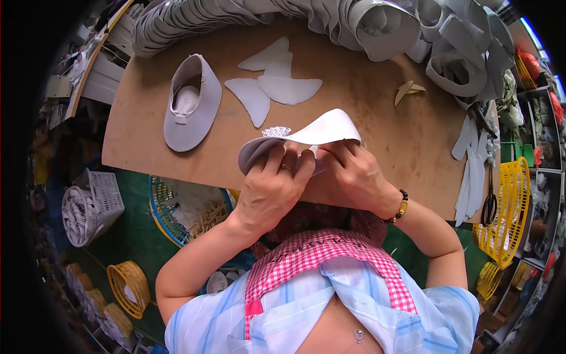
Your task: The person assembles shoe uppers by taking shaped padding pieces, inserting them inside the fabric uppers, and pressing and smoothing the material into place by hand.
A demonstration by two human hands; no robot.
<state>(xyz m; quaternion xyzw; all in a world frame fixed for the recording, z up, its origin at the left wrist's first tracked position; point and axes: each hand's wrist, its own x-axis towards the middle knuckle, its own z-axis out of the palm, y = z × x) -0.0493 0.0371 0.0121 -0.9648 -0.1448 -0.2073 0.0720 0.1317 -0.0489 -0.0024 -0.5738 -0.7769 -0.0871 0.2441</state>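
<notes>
Between my hands, over the near edge of the table, is a curved white piece that looks like a shoe upper. A sparkling white ornament shows at its left end. My left hand grips its grey-white underside, with bent fingers and a ring. At the right end, the fingers of my right hand pinch its lower edge; the fingertips are partly hidden. A similar shoe upper lies on the table to the left. Beyond my hands are several flat, curved white pieces.
A long nested row of shoe uppers lines the far edge of the brown table. Small tan pieces, white strips and black-handled scissors lie at right. Baskets stand around, including a yellow one and a blue one.
</notes>
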